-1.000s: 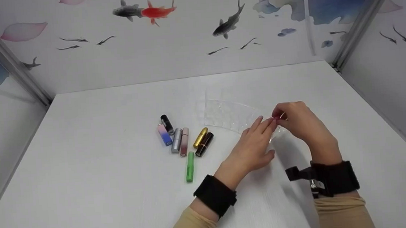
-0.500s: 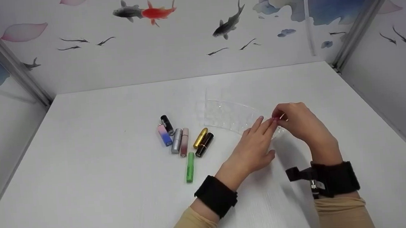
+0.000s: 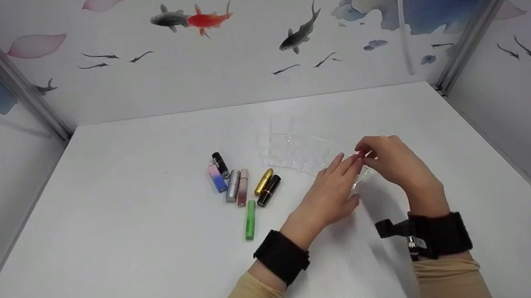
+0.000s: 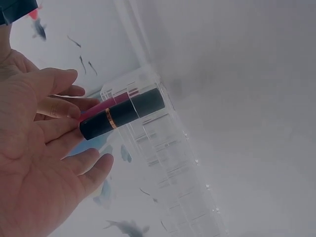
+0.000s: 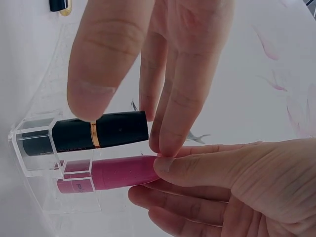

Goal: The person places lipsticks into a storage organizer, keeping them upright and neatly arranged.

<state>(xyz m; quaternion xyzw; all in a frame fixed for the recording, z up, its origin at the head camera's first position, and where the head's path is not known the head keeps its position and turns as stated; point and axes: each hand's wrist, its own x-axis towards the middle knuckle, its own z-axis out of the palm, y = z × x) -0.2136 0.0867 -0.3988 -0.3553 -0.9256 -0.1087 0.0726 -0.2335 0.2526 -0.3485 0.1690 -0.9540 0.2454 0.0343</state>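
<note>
A clear plastic lipstick holder (image 3: 296, 152) stands on the table, its right end at my hands. My right hand (image 3: 392, 160) pinches the top of a pink lipstick tube (image 5: 123, 172) between thumb and fingers; the tube's lower end sits in a holder compartment. Beside it, a black lipstick tube with a gold band (image 5: 121, 129) stands in another compartment. My left hand (image 3: 328, 196) reaches around the black tube with fingers extended, fingertips right at the pink tube's top. From the head view, the left hand hides the black tube and most of the pink one.
Left of the holder lie several loose tubes: a black one (image 3: 220, 165), a pink-blue one (image 3: 217, 179), a silver one (image 3: 233, 185), a mauve one (image 3: 243, 187), a gold one (image 3: 264, 182), a dark one (image 3: 269, 190) and a green one (image 3: 250, 220). A patterned wall (image 3: 240, 75) stands behind.
Both hands stay at the holder's right end with almost no movement, the right still pinching the pink lipstick tube. The whole head view has shifted slightly.
</note>
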